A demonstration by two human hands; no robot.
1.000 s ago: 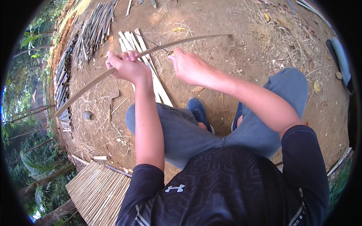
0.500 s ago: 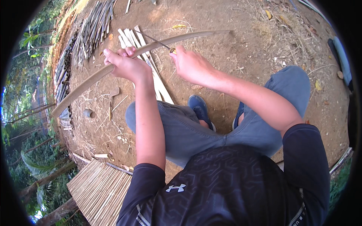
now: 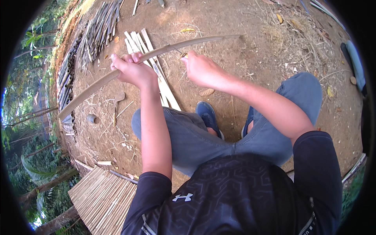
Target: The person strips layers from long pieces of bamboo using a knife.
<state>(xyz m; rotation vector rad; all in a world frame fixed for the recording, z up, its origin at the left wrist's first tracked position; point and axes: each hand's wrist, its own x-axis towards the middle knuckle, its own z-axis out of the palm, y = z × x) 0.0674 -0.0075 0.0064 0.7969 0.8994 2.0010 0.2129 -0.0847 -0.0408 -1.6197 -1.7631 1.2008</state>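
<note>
My left hand is closed round a long, curved bamboo strip, which slants from the lower left to the upper right in front of me. To its right, my right hand is closed on a thin-bladed knife. A yellowish metal band shows at the knife's handle end; my fingers cover the rest of the handle. The dark blade meets the strip a short way right of my left hand. Whether it cuts into the strip I cannot tell.
Pale split bamboo slats lie on the dirt beyond my knees. A flat-headed tool with a thin handle and a short bamboo tube lie left. Bamboo sticks are heaped farther off. A slatted bamboo platform stands near left.
My right hand has drawn slightly right and down. The blade stuck out well past the strip's far side before; now only a short length shows. The strip has shifted slightly.
</note>
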